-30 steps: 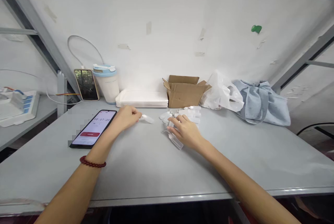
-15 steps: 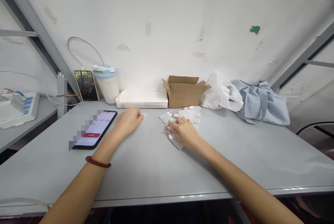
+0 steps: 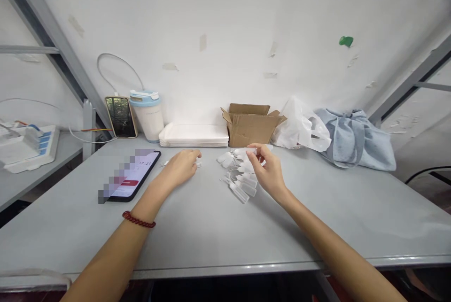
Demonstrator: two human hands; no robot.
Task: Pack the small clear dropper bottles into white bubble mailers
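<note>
Grey and smooth, the bench (image 3: 197, 236) is spreading nearest, beneath a left wrist that is wearing a dark-red beaded bracelet (image 3: 139, 220). Small translucent plastic pieces with white ends (image 3: 241, 192) are lying heaped beside the right hand (image 3: 270, 170), whose thumb and forefinger are nearly meeting over the heap; whether they are gripping one, I cannot tell. Near a flat black-edged phone (image 3: 141, 175), the left hand (image 3: 179, 169) is curling over small white parts (image 3: 198, 165), its grip hidden. Behind, a flat white stack (image 3: 197, 137) and an open brown cardboard box (image 3: 252, 131) are standing side by side.
</note>
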